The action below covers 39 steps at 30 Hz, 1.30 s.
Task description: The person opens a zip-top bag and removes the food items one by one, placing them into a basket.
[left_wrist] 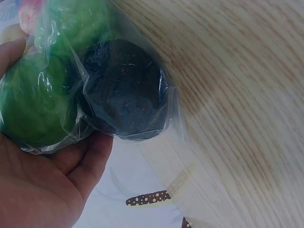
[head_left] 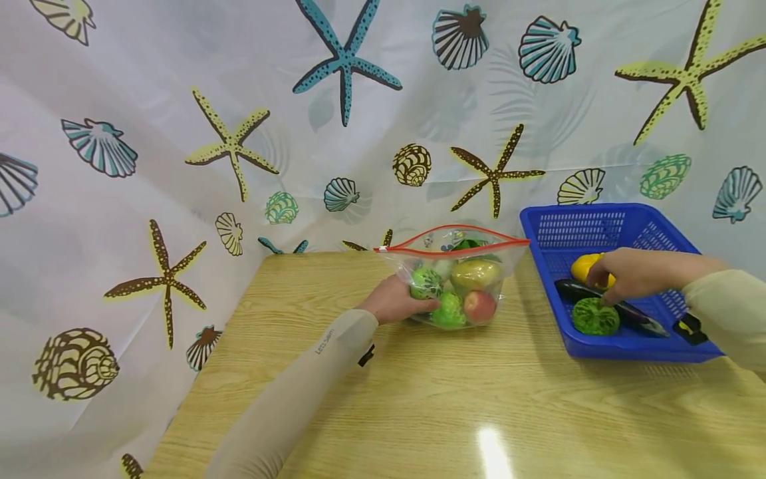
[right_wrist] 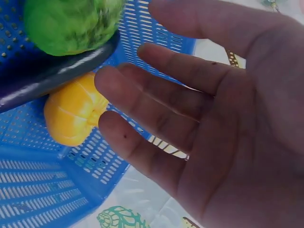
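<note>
My left hand [head_left: 391, 299] grips the lower left side of a clear zip bag [head_left: 443, 253] with a red seal, its mouth gaping. Inside are a red apple [head_left: 480, 307], a yellow oval fruit [head_left: 475, 273], green round pieces [head_left: 426, 282] and, in the left wrist view, a dark round piece [left_wrist: 126, 90]. Over a blue basket [head_left: 541, 293] hovers my right hand [head_left: 634, 269], fingers spread and slightly bent, holding nothing. Below it lie an eggplant [head_left: 643, 324], a green cabbage-like vegetable [head_left: 595, 318] and a yellow pumpkin [right_wrist: 73, 114].
The wooden table [head_left: 431, 399] carries both bag and basket, the basket on the right. Behind and to the left hangs a white curtain [head_left: 371, 153] printed with starfish and shells, close to the table's back edge.
</note>
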{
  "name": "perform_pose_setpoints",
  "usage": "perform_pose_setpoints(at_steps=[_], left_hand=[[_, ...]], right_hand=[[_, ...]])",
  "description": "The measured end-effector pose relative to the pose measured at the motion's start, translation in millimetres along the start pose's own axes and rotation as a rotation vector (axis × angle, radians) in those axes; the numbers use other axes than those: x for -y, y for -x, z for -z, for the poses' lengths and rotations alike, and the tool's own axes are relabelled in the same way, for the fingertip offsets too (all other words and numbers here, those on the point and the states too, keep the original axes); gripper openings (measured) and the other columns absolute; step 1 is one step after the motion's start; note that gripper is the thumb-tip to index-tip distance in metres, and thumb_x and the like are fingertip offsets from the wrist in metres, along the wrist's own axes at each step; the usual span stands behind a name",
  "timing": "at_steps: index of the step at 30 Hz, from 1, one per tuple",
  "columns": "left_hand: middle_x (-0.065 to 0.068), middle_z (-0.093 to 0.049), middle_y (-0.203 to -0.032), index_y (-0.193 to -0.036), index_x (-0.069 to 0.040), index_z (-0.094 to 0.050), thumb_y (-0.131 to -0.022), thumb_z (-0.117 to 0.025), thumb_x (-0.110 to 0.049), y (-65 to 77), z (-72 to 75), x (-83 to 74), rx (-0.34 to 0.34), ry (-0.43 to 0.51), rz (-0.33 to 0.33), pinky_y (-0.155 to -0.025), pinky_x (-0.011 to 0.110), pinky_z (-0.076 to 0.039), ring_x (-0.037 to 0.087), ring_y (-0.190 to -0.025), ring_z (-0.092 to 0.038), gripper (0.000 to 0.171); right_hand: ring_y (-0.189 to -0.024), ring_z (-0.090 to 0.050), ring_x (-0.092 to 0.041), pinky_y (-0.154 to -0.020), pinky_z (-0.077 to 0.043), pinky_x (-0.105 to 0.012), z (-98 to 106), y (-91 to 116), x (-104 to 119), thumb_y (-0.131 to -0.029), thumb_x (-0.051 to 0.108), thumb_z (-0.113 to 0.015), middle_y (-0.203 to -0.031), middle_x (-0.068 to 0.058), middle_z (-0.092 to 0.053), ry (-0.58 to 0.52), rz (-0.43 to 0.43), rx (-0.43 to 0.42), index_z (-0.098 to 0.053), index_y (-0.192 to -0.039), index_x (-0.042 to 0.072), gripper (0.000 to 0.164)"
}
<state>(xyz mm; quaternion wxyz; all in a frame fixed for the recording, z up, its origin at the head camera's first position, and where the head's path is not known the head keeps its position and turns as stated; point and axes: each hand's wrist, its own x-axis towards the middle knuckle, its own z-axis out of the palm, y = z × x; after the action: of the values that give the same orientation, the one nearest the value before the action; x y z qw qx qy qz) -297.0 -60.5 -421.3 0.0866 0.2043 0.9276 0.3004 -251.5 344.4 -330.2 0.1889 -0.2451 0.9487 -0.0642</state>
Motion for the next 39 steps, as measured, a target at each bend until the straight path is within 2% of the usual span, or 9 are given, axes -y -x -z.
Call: perform_pose_setpoints(at_steps=[4, 7, 10, 15, 20, 24, 31, 34, 39], left_hand=[[0.0, -0.053, -0.132, -0.151, -0.021, -0.022, -0.072, -0.072, -0.061, -0.2, 0.3, 1.0, -0.004, 0.004, -0.008, -0.099, 0.039, -0.04, 0.012, -0.111, -0.047, 0.102], [0.0, -0.053, -0.132, -0.151, -0.02, -0.022, -0.072, -0.073, -0.06, 0.2, 0.2, 1.4, -0.005, 0.011, -0.013, -0.099, 0.04, -0.04, 0.012, -0.111, -0.047, 0.103], [0.001, -0.053, -0.131, -0.151, -0.019, -0.021, -0.072, -0.072, -0.06, 0.1, -0.4, 1.6, -0.008, -0.001, -0.023, -0.099, 0.039, -0.04, 0.012, -0.111, -0.047, 0.103], [0.0, -0.055, -0.129, -0.151, -0.018, -0.021, -0.073, -0.071, -0.06, 0.3, -0.9, 0.7, -0.015, -0.044, -0.045, -0.097, 0.038, -0.042, 0.011, -0.109, -0.048, 0.102], [-0.001, -0.056, -0.126, -0.151, -0.019, -0.023, -0.073, -0.072, -0.058, 1.3, 0.7, -1.1, -0.015, -0.027, -0.052, -0.096, 0.038, -0.044, 0.011, -0.106, -0.049, 0.1], [-0.002, -0.055, -0.125, -0.149, -0.019, -0.025, -0.073, -0.075, -0.054, 0.8, 0.7, -1.1, -0.018, -0.001, -0.081, -0.095, 0.037, -0.044, 0.009, -0.105, -0.049, 0.097], [-0.005, -0.058, -0.117, -0.145, -0.023, -0.029, -0.073, -0.075, -0.054, 0.3, -1.1, 1.2, -0.017, 0.017, -0.077, -0.092, 0.036, -0.046, 0.007, -0.1, -0.051, 0.091], [-0.006, -0.058, -0.115, -0.143, -0.024, -0.03, -0.072, -0.075, -0.056, 0.3, -1.1, 2.1, -0.01, 0.025, -0.074, -0.092, 0.036, -0.046, 0.007, -0.099, -0.052, 0.089], [-0.006, -0.057, -0.115, -0.144, -0.023, -0.029, -0.072, -0.074, -0.058, 0.6, 0.5, 3.2, 0.002, 0.028, -0.078, -0.091, 0.036, -0.046, 0.006, -0.099, -0.051, 0.091]], right_hand=[[-0.081, -0.058, -0.019, -0.07, -0.055, -0.043, 7.0, -6.6, 6.4, -0.084, 0.018, -0.069, -0.093, -0.005, -0.066, 0.023, 0.03, -0.074, -0.068, -0.11, 0.002, 0.03], [-0.079, -0.059, -0.015, -0.069, -0.056, -0.04, 19.6, -13.0, 20.0, -0.087, 0.016, -0.066, -0.092, -0.003, -0.068, 0.038, 0.059, -0.168, -0.069, -0.107, 0.007, 0.022], [-0.078, -0.059, -0.014, -0.069, -0.056, -0.041, 37.1, -18.1, 41.0, -0.089, 0.013, -0.065, -0.093, -0.003, -0.068, 0.029, 0.087, -0.276, -0.07, -0.104, 0.01, 0.016], [-0.074, -0.057, -0.012, -0.065, -0.054, -0.039, 60.6, -28.2, 80.7, -0.09, 0.011, -0.063, -0.093, -0.002, -0.069, 0.044, 0.194, -0.467, -0.07, -0.101, 0.014, 0.013], [-0.072, -0.056, -0.008, -0.063, -0.052, -0.036, 70.0, -45.0, 117.6, -0.091, 0.012, -0.061, -0.093, 0.002, -0.068, 0.088, 0.31, -0.54, -0.069, -0.099, 0.016, 0.013], [-0.075, -0.058, -0.007, -0.065, -0.053, -0.036, 70.1, -64.3, 139.6, -0.091, 0.009, -0.059, -0.093, 0.001, -0.069, 0.112, 0.384, -0.484, -0.07, -0.098, 0.015, 0.015], [-0.087, -0.061, -0.015, -0.076, -0.053, -0.04, 64.4, -96.0, 153.5, -0.095, 0.001, -0.049, -0.099, -0.006, -0.07, 0.112, 0.43, -0.263, -0.071, -0.102, 0.01, 0.025], [-0.09, -0.061, -0.019, -0.077, -0.053, -0.041, 63.3, -104.2, 155.5, -0.09, -0.002, -0.054, -0.101, -0.006, -0.07, 0.114, 0.415, -0.177, -0.071, -0.104, 0.011, 0.026], [-0.093, -0.059, -0.02, -0.079, -0.052, -0.041, 60.3, -114.7, 158.7, -0.08, -0.002, -0.064, -0.105, -0.005, -0.069, 0.097, 0.334, -0.064, -0.072, -0.105, 0.014, 0.03]])
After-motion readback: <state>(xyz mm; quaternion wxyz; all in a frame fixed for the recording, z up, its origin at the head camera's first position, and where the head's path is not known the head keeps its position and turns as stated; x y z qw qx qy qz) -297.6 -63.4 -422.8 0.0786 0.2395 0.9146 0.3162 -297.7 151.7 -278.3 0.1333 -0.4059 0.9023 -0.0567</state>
